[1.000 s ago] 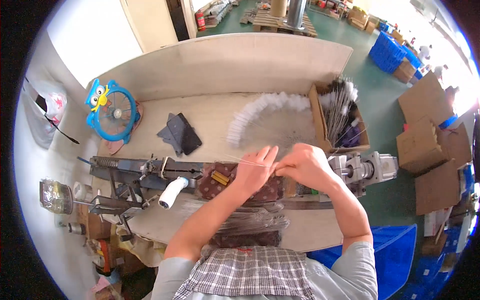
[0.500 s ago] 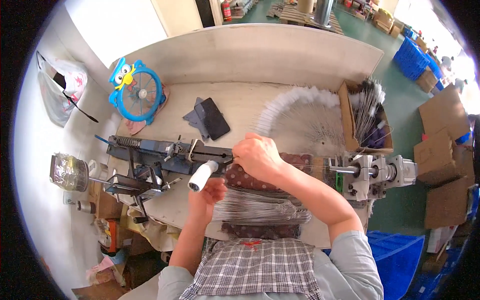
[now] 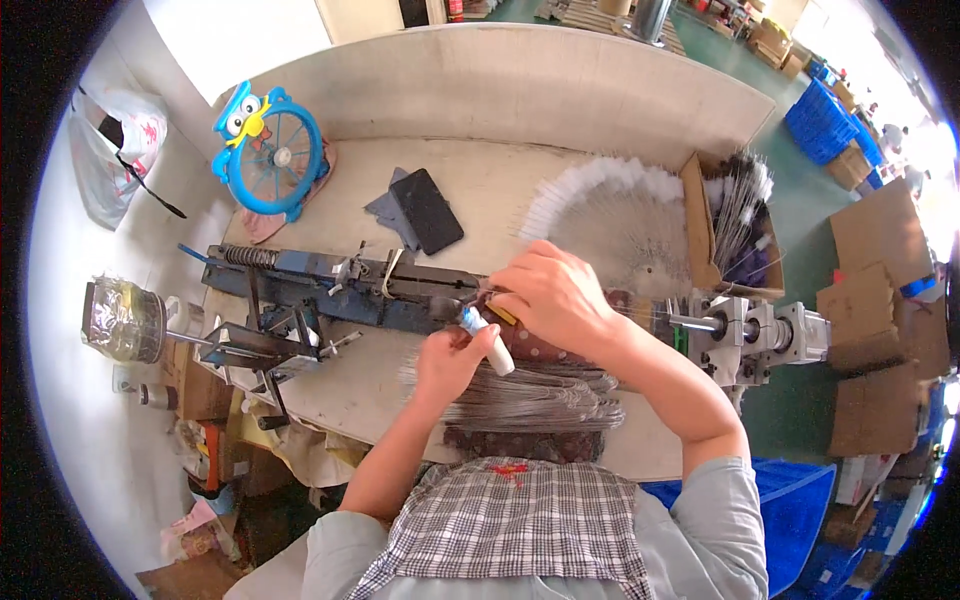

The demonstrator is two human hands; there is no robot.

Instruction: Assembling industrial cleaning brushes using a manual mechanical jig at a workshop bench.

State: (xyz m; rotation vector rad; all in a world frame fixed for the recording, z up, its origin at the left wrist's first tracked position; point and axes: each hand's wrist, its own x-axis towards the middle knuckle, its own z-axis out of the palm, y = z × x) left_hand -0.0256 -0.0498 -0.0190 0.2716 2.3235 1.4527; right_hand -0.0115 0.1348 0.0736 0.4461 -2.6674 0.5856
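My left hand (image 3: pixel 452 368) is closed with its thumb against a white cylindrical handle (image 3: pixel 490 345), which has a light-blue patch at its upper end. The handle stands at the right end of a long dark metal bench device (image 3: pixel 350 290). Just right of it, my right hand (image 3: pixel 555 298) bends downward with fingers pinched together; what they hold is hidden. A small yellow piece (image 3: pixel 502 313) shows below those fingers. Beneath my hands lies a brown dotted cloth (image 3: pixel 540 345), and nearer to me a thick bundle of thin metal wires (image 3: pixel 530 398).
White-tipped wire brushes (image 3: pixel 600 185) fan out at the back right beside a cardboard box (image 3: pixel 705 230) of more brushes. A motor-like metal unit (image 3: pixel 755 335) stands on the right. A black phone (image 3: pixel 427 210) and a blue toy-like fan (image 3: pixel 275 160) sit behind the device.
The white handle has swung to the right, its free end now pointing lower right. My left hand has moved right with it. My right hand has shifted slightly right and turned downward.
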